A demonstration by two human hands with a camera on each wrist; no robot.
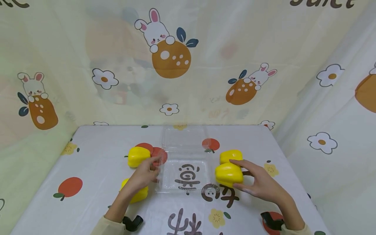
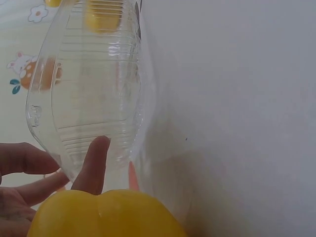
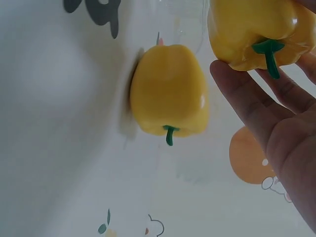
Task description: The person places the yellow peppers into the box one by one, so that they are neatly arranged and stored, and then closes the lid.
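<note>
My right hand (image 1: 261,182) holds a yellow bell pepper (image 1: 229,173) between thumb and fingers; its green stem shows in the right wrist view. Just behind it, a second yellow pepper (image 1: 231,155) lies on the table. A clear plastic clamshell box (image 1: 160,187) stands in the middle, lid folded back. At its left rim is my left hand (image 1: 144,176), with loosely extended fingertips touching the edge. Two more yellow peppers lie by that hand: one beyond it (image 1: 137,156), the other (image 1: 139,195) partly hidden behind the forearm.
A white printed cloth (image 1: 97,156) with fruit, flowers and dark characters covers the table. Patterned curtains (image 1: 211,65) hang at the back and both sides. Black straps (image 1: 133,223) show at the wrists.
</note>
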